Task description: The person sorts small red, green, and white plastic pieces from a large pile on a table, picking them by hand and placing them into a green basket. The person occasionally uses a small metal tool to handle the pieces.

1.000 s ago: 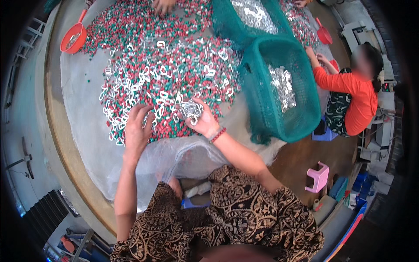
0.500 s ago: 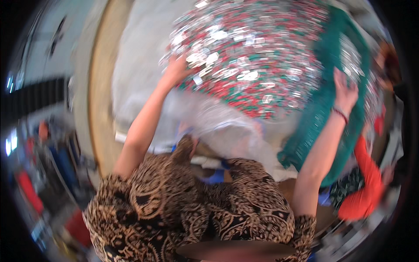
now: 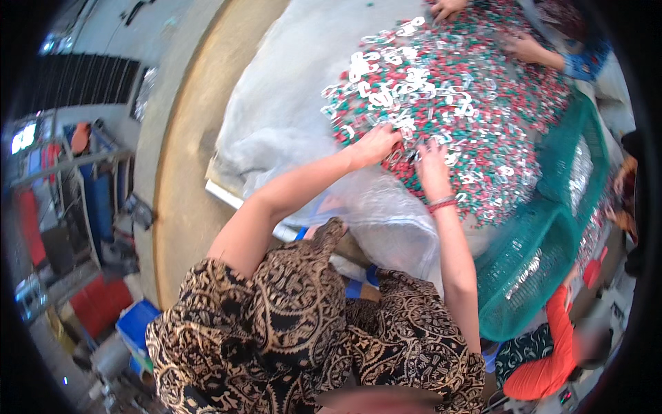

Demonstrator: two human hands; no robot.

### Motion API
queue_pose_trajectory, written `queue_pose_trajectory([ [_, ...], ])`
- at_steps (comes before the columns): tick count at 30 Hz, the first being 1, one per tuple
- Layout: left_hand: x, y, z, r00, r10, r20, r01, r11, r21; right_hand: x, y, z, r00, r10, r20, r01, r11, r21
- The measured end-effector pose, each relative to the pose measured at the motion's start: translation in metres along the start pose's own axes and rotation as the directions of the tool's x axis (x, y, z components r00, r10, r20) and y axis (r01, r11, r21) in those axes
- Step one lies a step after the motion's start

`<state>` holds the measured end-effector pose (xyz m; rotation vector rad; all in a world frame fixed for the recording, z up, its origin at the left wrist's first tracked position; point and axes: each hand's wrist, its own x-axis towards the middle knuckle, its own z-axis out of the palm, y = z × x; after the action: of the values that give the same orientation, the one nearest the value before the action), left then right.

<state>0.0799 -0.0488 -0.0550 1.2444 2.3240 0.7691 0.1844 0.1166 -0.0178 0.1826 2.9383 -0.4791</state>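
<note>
A wide heap of small red, green and whitish pieces [image 3: 448, 103] lies spread on the pale sheet. Pale oblong ring-shaped pieces [image 3: 379, 96] are thickest along its left side. At the near edge of the heap, my left hand [image 3: 376, 145] has its fingers bent down among the pieces; whatever they pinch is too small to make out. Close to its right, my right hand [image 3: 433, 167] touches the heap with its fingers apart, and I see nothing held in it. A red band circles my right wrist.
Two green mesh baskets [image 3: 527, 265] stand at the right, with pale pieces inside. Across the heap, another person's hands [image 3: 524, 48] reach in. A person in an orange sleeve [image 3: 552, 352] is at lower right. Clear plastic sheeting [image 3: 372, 207] hangs at the near edge; a wooden border [image 3: 183, 138] runs along the left.
My hands were far apart, the right one at a green basket. Now both meet at the heap's near edge. The view has turned, bringing another person's hands into sight.
</note>
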Motion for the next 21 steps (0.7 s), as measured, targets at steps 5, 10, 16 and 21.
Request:
queue_pose_trajectory([
  [5,0.006,0.028,0.001,1.000,0.005,0.014,0.002,0.874,-0.486,-0.034,0.021,0.009,0.993,0.077,-0.093,-0.039,0.933,0.358],
  [10,0.013,0.056,-0.027,0.928,-0.253,0.275,0.373,0.611,-0.698,-0.046,0.030,-0.009,0.908,0.285,0.308,-0.219,-0.305,0.927],
  [16,0.023,0.072,-0.057,0.943,-0.093,0.320,0.324,0.476,-0.817,-0.042,0.017,-0.030,0.966,0.117,0.231,-0.131,-0.549,0.826],
  [21,0.027,0.072,-0.049,0.958,-0.145,0.246,0.285,0.414,-0.864,-0.042,0.017,-0.032,0.959,0.125,0.253,-0.140,-0.566,0.812],
])
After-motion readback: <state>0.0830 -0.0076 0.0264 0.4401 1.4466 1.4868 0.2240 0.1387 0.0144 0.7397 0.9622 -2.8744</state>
